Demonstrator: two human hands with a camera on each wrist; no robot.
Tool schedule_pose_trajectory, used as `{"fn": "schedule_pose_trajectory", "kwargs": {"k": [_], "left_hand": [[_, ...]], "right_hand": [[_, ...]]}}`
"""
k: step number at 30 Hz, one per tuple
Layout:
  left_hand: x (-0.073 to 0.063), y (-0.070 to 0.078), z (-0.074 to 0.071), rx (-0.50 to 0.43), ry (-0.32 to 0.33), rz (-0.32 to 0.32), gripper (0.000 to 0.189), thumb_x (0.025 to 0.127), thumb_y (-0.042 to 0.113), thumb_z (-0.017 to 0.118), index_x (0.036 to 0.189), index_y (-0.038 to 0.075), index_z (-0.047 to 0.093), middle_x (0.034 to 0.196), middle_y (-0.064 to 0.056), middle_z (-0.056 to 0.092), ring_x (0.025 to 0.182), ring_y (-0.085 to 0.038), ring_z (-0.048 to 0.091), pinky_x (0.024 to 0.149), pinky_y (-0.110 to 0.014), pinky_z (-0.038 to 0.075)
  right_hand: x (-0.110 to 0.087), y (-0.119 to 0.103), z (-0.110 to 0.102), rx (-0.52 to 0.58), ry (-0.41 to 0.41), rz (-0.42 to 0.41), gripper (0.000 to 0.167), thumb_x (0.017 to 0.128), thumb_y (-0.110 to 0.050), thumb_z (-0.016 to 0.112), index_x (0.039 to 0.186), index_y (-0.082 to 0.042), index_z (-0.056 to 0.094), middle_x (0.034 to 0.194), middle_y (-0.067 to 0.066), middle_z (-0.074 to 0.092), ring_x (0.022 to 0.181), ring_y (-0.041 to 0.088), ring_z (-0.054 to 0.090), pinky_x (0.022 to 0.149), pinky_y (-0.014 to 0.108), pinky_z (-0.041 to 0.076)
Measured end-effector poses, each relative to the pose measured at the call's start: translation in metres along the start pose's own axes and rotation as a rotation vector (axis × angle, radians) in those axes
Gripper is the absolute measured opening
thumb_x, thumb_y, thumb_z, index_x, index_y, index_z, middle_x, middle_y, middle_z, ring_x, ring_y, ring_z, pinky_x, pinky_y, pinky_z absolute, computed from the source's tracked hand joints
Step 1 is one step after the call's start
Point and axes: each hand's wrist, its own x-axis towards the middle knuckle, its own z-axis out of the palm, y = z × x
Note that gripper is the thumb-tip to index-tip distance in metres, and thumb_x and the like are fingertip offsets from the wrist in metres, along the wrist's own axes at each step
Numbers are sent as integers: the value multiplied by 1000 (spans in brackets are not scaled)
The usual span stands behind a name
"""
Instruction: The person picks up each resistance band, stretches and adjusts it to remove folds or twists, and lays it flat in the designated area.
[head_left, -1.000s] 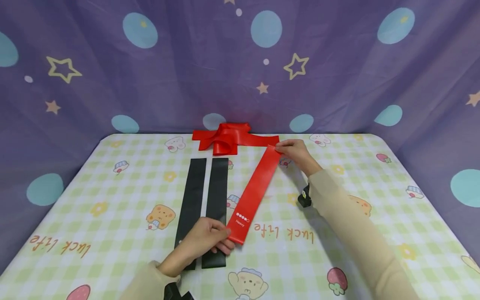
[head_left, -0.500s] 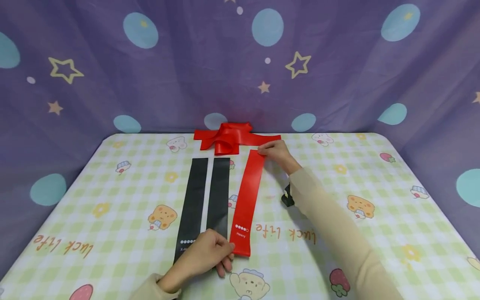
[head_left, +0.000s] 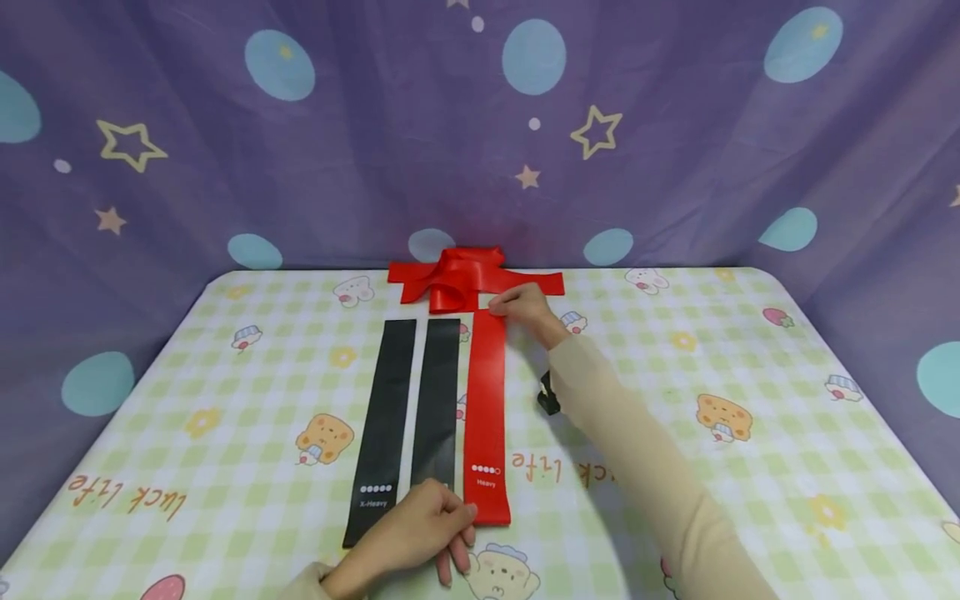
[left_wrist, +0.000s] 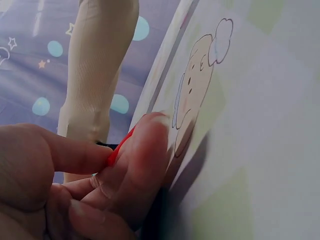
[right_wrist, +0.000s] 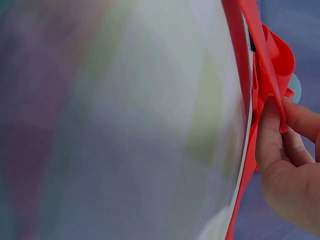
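A red resistance band (head_left: 487, 400) printed "Heavy" stretches lengthwise between both hands, to the right of two black resistance bands. My left hand (head_left: 423, 525) pinches its near left corner between thumb and fingers; the left wrist view shows a red edge (left_wrist: 119, 150) in that pinch. At the far end my right hand (head_left: 528, 310) pinches the band's far right corner, and the right wrist view shows the red band (right_wrist: 270, 75) between thumb and fingertip. The left black band (head_left: 382, 417) reads "X-Heavy". The other black band (head_left: 437, 392) is partly covered by my left hand.
Behind the bands, a heap of red bands (head_left: 465, 275) lies folded at the table's far edge. The table wears a green checked cloth (head_left: 247, 433) with cartoon prints. A purple patterned curtain (head_left: 420, 125) hangs behind.
Both hands have swung the red band from a slant to nearly parallel with the black bands. The right hand moved left; the left hand shifted slightly toward the near edge.
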Motion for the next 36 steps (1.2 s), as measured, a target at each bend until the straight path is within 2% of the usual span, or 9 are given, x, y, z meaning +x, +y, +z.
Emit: {"fn": "schedule_pose_trajectory", "kwargs": {"k": [5,10,16,20,23,28,32,36], "left_hand": [[-1,-3,0,-6,-2,-7,30,96,17,51,75,0,64,61,-12,66,38,-8,53,45,-18,40],[-2,-4,1,33,-1,-21,30,97,18,51,74,3,64,55,-10,63,36,-8,51,41,-17,36],[-4,-5,5,39,-1,-41,29,96,17,50,74,5,64,50,-5,59,34,-6,49,37,-15,34],[-4,-5,7,29,16,-60,29,96,18,50,75,5,64,50,-4,59,34,-7,49,37,-15,32],[-3,-5,10,14,32,-74,28,96,20,52,75,5,63,50,-4,59,34,-7,49,37,-14,32],[-4,-5,13,22,60,-58,30,96,23,54,73,5,62,50,-5,60,34,-7,49,36,-15,31],[-5,-5,13,51,80,-60,32,95,27,55,71,6,62,50,-4,60,34,-8,49,36,-15,30],[-9,-5,14,81,90,-67,35,94,30,58,67,8,62,49,-2,59,35,-8,49,35,-15,33]], "right_hand": [[2,-6,10,-28,-9,11,20,84,-5,69,100,7,72,99,16,69,75,15,53,63,20,48],[4,-7,13,-66,-10,38,19,83,-5,69,99,6,72,93,12,68,72,15,51,58,18,45],[4,-7,13,-57,-38,98,19,84,-4,68,100,6,71,97,13,68,73,14,52,59,19,46],[3,-9,13,-75,-54,88,20,84,-4,69,101,5,71,105,15,66,76,14,51,61,19,46],[4,-8,11,-99,-65,74,20,84,-4,69,101,5,71,103,13,66,76,15,51,62,20,46],[7,-7,7,-116,-77,70,18,85,-5,67,101,5,70,98,12,66,76,15,52,63,21,46],[9,-6,1,-146,-28,39,20,88,-7,63,102,4,70,98,12,67,73,14,53,62,20,46],[11,-5,-11,-163,58,-5,20,87,-6,59,101,5,69,81,6,65,64,10,55,60,18,47]]}}
